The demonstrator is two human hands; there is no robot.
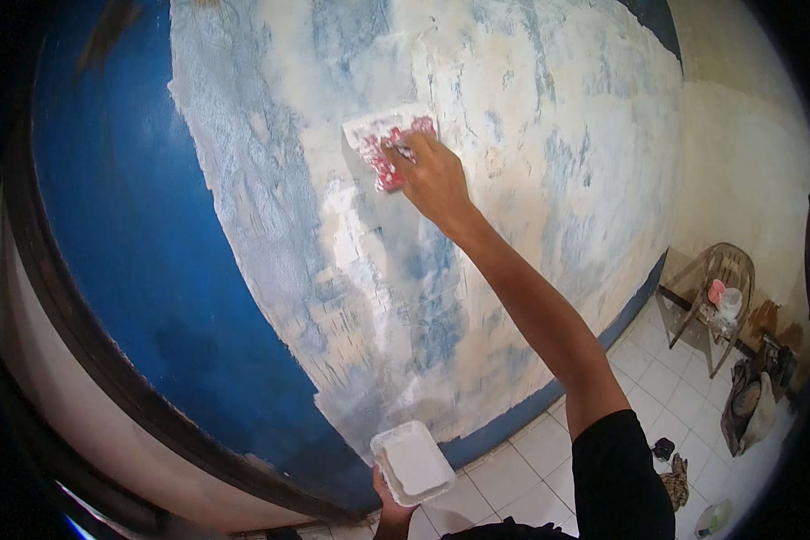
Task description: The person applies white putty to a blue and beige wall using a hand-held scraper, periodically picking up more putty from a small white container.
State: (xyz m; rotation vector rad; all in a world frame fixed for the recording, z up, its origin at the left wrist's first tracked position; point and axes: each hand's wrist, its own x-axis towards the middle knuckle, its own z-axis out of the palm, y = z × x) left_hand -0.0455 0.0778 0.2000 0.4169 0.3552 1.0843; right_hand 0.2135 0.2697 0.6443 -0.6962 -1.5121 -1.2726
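My right hand (436, 184) is up at the wall, fingers closed around a red putty spreader (369, 135) smeared with white paste. The spreader's blade lies against or very close to the wall (504, 297), which has patchy white putty over blue paint. Low down, my left hand (390, 504) grips a squarish white plastic tray (445, 487) from its left and underside. Smooth white putty (414, 457) lies in the tray. A thick, wet-looking white streak (346, 225) runs down the wall below the spreader.
Bare blue paint (153, 216) covers the wall's left part, bordered by a dark curved edge (72, 315). A chair (729, 261) at right holds a white tub (730, 303) and a pink item (715, 291). A bag-like bundle (749, 405) and crumpled cloth (676, 481) lie on white tiles (504, 477).
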